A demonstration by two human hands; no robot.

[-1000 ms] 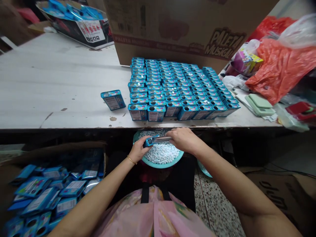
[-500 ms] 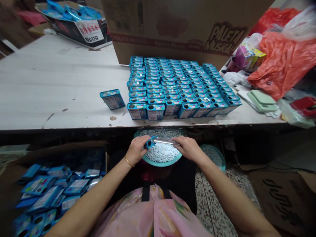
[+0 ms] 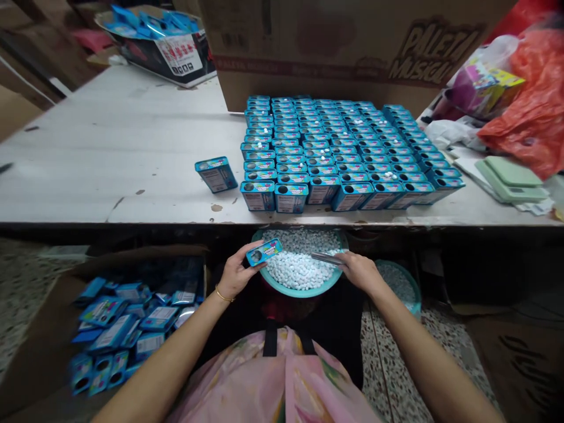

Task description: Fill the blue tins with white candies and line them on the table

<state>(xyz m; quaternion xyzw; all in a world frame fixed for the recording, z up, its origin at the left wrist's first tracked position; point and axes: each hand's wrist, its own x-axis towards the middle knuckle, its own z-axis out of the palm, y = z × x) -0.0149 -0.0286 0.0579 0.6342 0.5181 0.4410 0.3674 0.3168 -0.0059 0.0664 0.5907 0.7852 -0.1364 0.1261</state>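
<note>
My left hand [image 3: 234,274] grips a small blue candy box [image 3: 264,252] by one end, its printed top with a round opening facing up. My right hand [image 3: 358,269] is closed round the end of a narrow metal scoop [image 3: 326,258], whose other end points left toward the box without touching it. Both are above a turquoise basin [image 3: 294,293] full of small white candies [image 3: 299,269]. On the white table [image 3: 110,135] beyond, blue boxes [image 3: 291,198] stand upright in tight rows, some with white candies on top. One box [image 3: 216,174] stands apart to their left.
At my left, a cardboard carton [image 3: 37,352] holds a heap of blue boxes [image 3: 112,332]. A large carton [image 3: 308,53] backs the rows. A green scale [image 3: 511,178] and orange plastic bags [image 3: 529,106] lie at right. Another basin [image 3: 418,294] sits lower right.
The metal scoop has drawn away from the box opening toward the right. My left hand has turned the box so its top shows more. The whole view has shifted, so things appear further right.
</note>
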